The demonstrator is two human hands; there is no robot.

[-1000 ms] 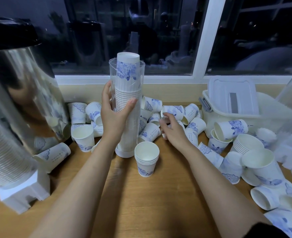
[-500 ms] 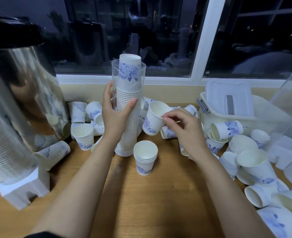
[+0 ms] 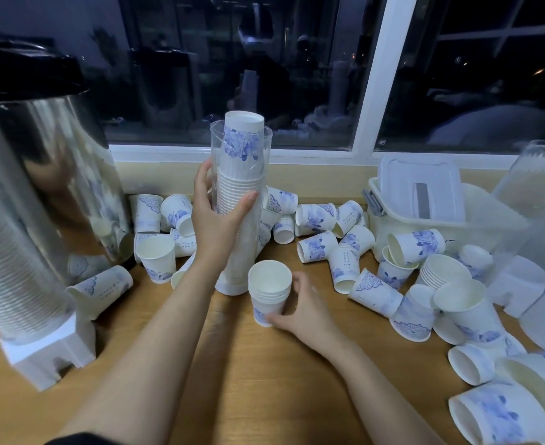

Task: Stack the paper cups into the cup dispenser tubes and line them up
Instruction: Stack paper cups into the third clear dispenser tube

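A clear dispenser tube [image 3: 241, 162] stands upright mid-table, filled with upside-down white-and-blue paper cups whose top one sticks out above the rim. My left hand [image 3: 215, 216] grips the tube around its middle. Just in front of the tube stands a short nested stack of upright cups [image 3: 269, 292]. My right hand [image 3: 303, 311] curls around the lower part of that stack, thumb at its base. Several loose cups [image 3: 316, 247] lie scattered behind and to the right.
A large steel urn [image 3: 40, 187] with a black lid fills the left. A filled tube on a white base [image 3: 4, 261] leans at the left front. A white lidded plastic box [image 3: 425, 203] and another tube [image 3: 541, 187] stand at the right. Wooden tabletop [image 3: 264, 380] lies in front.
My right hand lifted one cup from the pile behind, brought it down onto the short stack in front of the tube, and now holds that stack. The left hand kept its grip on the tube.
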